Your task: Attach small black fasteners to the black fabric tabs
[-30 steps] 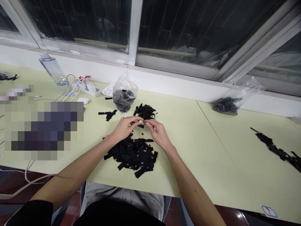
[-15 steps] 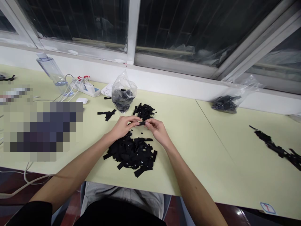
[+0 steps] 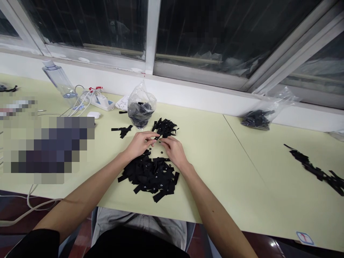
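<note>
1. Between both hands, at table (image 3: 215, 157) centre: small black strip (image 3: 157, 136), pinched by left hand (image 3: 139, 143) fingertips.
2. Right hand (image 3: 172, 150): fingers curled, touching strip; grip unclear.
3. At 6 o'clock: large label pile (image 3: 152, 175).
4. At 12 o'clock: small pile (image 3: 164, 127), plastic bag (image 3: 141, 107).

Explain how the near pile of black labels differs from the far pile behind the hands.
The near pile is bigger and spreads wide and flat between the forearms; the far pile is small and bunched. The near pile shows small white marks on many pieces; on the far pile none can be made out. The left hand and right hand meet between them. Both are loose black strips on the table.
</note>
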`<act>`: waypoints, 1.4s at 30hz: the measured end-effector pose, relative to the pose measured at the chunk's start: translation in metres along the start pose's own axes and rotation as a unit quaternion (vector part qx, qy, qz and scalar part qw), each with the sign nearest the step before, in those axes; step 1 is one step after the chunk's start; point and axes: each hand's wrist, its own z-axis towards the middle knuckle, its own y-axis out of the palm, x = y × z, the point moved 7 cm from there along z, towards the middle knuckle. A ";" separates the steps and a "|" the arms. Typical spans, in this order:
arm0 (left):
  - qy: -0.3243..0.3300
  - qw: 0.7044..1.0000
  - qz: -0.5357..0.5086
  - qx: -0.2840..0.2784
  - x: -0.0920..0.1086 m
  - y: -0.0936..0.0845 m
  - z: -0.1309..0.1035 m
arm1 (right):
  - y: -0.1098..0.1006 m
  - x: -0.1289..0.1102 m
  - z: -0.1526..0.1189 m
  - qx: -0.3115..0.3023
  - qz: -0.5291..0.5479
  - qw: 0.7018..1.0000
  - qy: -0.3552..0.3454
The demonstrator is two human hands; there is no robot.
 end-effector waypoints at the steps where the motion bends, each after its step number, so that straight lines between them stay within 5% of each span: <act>1: -0.004 1.000 -0.001 -0.002 -0.001 0.001 0.000 | 0.002 0.000 0.002 -0.002 -0.010 1.000 -0.001; 7: -0.011 1.000 -0.010 -0.011 -0.003 0.004 -0.001 | 0.005 0.005 0.007 0.004 0.002 1.000 0.009; 12: -0.014 1.000 -0.018 -0.014 -0.002 0.006 -0.002 | -0.004 0.008 0.000 0.029 0.113 0.992 0.044; 21: 0.007 0.999 -0.019 -0.031 0.007 0.012 -0.004 | -0.007 0.016 -0.003 0.074 0.397 0.907 0.117; 32: 0.009 0.999 -0.030 -0.036 0.009 0.015 -0.005 | -0.004 0.014 -0.008 0.061 0.476 0.860 0.175; 42: 0.027 0.998 -0.036 -0.036 0.017 0.014 -0.005 | -0.004 0.012 -0.008 0.073 0.478 0.860 0.162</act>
